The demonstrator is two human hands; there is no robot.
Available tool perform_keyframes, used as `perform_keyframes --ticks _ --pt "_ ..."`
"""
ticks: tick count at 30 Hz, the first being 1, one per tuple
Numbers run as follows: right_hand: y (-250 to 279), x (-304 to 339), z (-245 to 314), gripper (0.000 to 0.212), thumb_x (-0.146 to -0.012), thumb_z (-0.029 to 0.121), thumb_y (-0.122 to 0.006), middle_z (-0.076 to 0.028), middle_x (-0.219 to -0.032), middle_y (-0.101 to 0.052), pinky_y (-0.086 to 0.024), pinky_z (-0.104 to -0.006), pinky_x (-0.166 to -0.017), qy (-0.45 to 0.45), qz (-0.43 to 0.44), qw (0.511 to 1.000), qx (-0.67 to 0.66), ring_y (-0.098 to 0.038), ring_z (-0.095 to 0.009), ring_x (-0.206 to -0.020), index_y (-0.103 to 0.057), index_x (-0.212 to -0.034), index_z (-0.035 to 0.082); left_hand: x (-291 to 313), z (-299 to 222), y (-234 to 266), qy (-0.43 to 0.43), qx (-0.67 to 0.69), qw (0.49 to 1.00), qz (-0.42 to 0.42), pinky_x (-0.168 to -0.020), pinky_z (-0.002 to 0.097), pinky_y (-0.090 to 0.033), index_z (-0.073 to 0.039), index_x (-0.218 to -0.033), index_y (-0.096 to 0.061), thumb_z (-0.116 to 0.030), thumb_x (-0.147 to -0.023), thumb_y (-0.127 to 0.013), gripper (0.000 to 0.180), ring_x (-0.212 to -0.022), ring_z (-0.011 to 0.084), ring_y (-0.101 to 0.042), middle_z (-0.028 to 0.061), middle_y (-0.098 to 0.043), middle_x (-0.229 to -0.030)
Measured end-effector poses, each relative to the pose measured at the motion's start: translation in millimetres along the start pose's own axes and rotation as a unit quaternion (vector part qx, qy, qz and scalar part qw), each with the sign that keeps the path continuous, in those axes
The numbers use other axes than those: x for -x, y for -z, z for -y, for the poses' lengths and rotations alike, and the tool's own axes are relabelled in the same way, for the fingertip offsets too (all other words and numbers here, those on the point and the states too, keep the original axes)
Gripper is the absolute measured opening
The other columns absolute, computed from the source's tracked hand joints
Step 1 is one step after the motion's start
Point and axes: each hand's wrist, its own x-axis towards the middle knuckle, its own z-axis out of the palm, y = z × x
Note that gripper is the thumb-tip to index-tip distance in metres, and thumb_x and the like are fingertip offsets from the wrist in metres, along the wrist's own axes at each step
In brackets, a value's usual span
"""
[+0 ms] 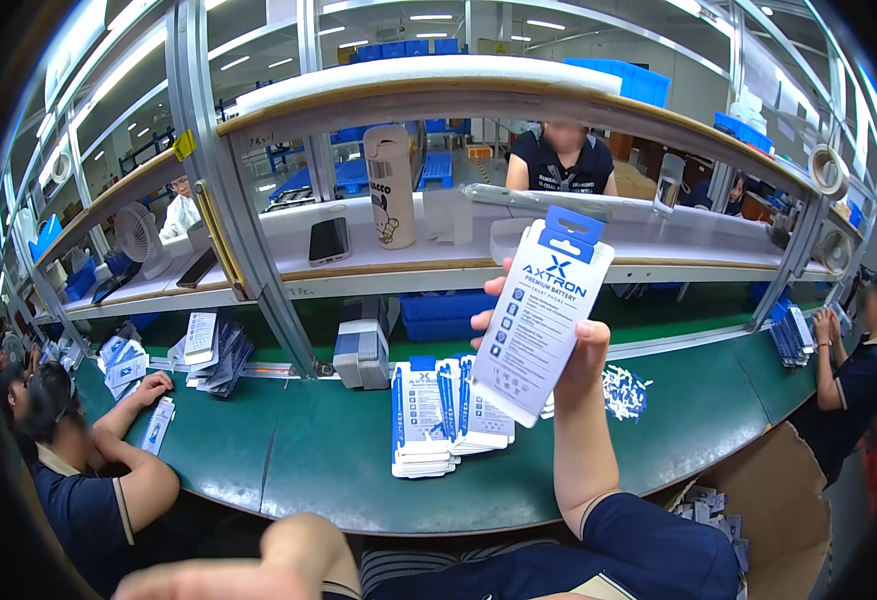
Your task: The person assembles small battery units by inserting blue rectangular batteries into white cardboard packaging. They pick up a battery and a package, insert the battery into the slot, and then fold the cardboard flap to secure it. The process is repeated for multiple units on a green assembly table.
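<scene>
My right hand (591,345) holds up a flat white and blue battery box (544,325) with a hang tab, thumb on its right edge and fingers behind its left edge. The printed face is turned toward me. Below it on the green table (329,450) stand two stacks side by side, the left stack (424,440) and the right stack (481,425), of similar flat boxes. My left hand (199,580) is low at the bottom edge, blurred and partly cut off, over nothing I can make out.
Small white and blue scraps (624,390) lie right of the stacks. A grey bundle (362,345) stands behind. An open carton (774,500) with boxes is at my right. Co-workers sit left (89,470) and right (864,340). A shelf (449,275) carries a bottle (389,190) and phone (330,241).
</scene>
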Motion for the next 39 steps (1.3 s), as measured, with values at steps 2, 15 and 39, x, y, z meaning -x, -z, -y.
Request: perform_keyframes --ticks 2,15,39 --pt "-5 -3 -8 0.089 -0.073 0.046 -0.059 -0.027 -0.127 -0.047 -0.053 -0.0505 -0.083 0.011 -0.013 1.0 -0.015 -0.061 -0.039 -0.102 -0.028 -0.139 -0.005 48 9 18 0.125 -0.236 0.961 -0.073 -0.108 0.0526 -0.027 0.002 -0.106 -0.055 -0.017 -0.089 -0.044 0.028 -0.12 0.0345 -0.046 0.0195 -0.052 -0.12" --pt "-16 -7 -34 0.065 -0.091 0.037 -0.04 -0.031 -0.127 -0.049 -0.05 -0.0467 -0.09 -0.006 -0.102 0.995 -0.015 -0.06 -0.039 -0.104 -0.032 -0.135 -0.01 176 102 33 0.705 -0.198 0.672 0.108 -0.069 0.0231 -0.047 0.008 -0.122 -0.051 -0.019 -0.097 -0.052 0.037 -0.076 0.0073 -0.057 0.0057 -0.064 -0.084" --pt "6 -17 -55 0.046 -0.083 0.004 -0.066 -0.016 -0.124 -0.047 -0.044 -0.0345 -0.093 0.252 -0.157 0.75 0.591 -0.047 -0.024 -0.117 -0.048 -0.125 0.001 191 108 57 0.575 -0.24 0.77 0.137 -0.087 0.0312 -0.047 0.001 -0.143 -0.029 -0.001 -0.094 -0.047 0.053 -0.1 0.0192 -0.061 0.0166 -0.063 -0.112"
